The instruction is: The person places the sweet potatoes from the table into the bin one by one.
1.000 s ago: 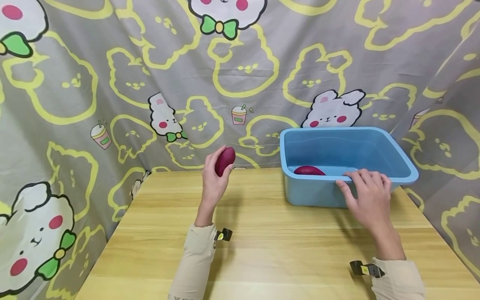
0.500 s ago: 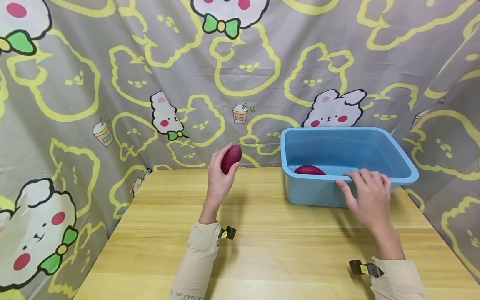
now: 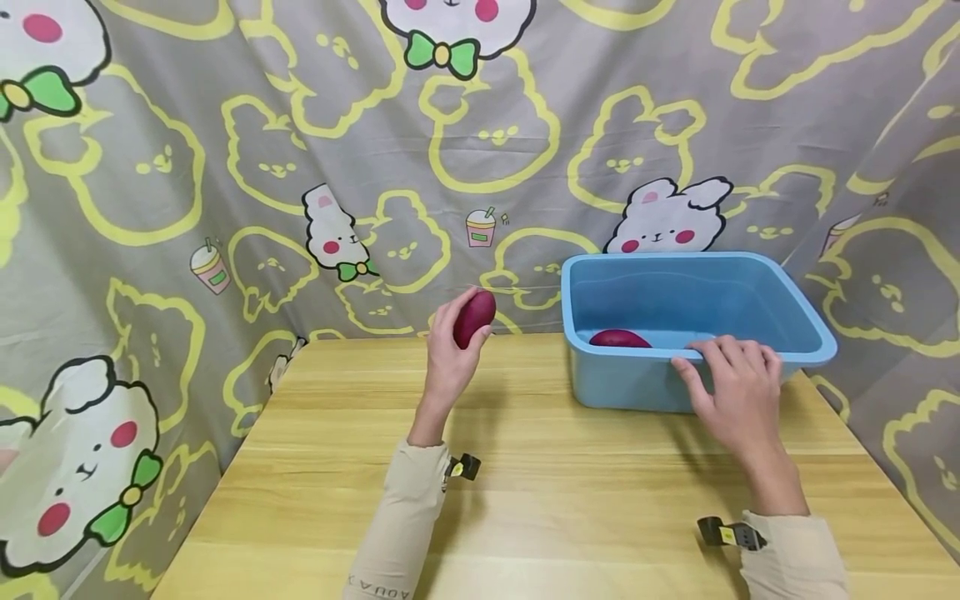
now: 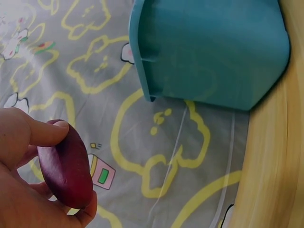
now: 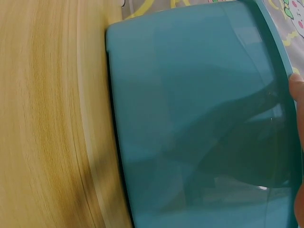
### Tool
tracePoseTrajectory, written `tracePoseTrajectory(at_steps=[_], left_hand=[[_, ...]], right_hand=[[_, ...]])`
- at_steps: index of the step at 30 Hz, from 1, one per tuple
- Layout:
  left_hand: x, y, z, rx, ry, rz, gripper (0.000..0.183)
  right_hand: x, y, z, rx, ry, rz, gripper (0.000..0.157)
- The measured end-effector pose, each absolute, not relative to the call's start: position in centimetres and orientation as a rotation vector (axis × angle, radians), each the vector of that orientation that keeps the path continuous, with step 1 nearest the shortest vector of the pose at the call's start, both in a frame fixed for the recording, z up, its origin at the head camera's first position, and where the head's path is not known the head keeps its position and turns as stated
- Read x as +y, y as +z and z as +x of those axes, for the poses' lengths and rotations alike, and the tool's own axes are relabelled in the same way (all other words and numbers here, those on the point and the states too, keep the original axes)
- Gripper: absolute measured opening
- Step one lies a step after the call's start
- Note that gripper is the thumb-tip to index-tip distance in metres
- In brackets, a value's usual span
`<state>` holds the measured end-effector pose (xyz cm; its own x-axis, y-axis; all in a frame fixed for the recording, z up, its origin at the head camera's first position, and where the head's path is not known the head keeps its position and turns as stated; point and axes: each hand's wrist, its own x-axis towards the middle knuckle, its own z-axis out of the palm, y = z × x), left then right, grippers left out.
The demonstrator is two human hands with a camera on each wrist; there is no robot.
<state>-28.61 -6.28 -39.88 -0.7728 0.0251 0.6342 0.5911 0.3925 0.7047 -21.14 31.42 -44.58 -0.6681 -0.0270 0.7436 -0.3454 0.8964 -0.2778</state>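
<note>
My left hand (image 3: 447, 357) holds a smooth purple-red oval thing (image 3: 476, 318), which looks like a sweet potato, in the air above the table's far side. In the left wrist view the thumb lies on one side of the oval thing (image 4: 68, 168) and fingertips show beneath it. A light-blue plastic bin (image 3: 626, 383) stands at the right. A second purple-red oval thing (image 3: 619, 339) lies inside, partly hidden by the front wall. My right hand (image 3: 738, 396) grips the bin's front rim, fingers over the edge and thumb outside. Only part of that hand (image 5: 298, 90) shows in the right wrist view.
The bin stands near the back right of a light wooden table (image 3: 555, 492). A grey curtain (image 3: 495, 108) with yellow outlines and white rabbit prints hangs behind the table and at both sides. Each sleeve carries a small black wrist camera (image 3: 468, 467).
My left hand has moved a little to the right with the purple-red oval thing, towards the bin. The right hand and the bin have stayed in place.
</note>
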Motion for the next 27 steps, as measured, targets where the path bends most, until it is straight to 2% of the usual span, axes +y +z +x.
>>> tracePoseTrajectory(at_steps=[27], left_hand=[[-3.8,-39.2,-29.3,-2.075,-1.481,-0.559,0.055]], right_hand=[[31.8,-44.7,-21.3,-2.277,0.517,0.260,0.038]])
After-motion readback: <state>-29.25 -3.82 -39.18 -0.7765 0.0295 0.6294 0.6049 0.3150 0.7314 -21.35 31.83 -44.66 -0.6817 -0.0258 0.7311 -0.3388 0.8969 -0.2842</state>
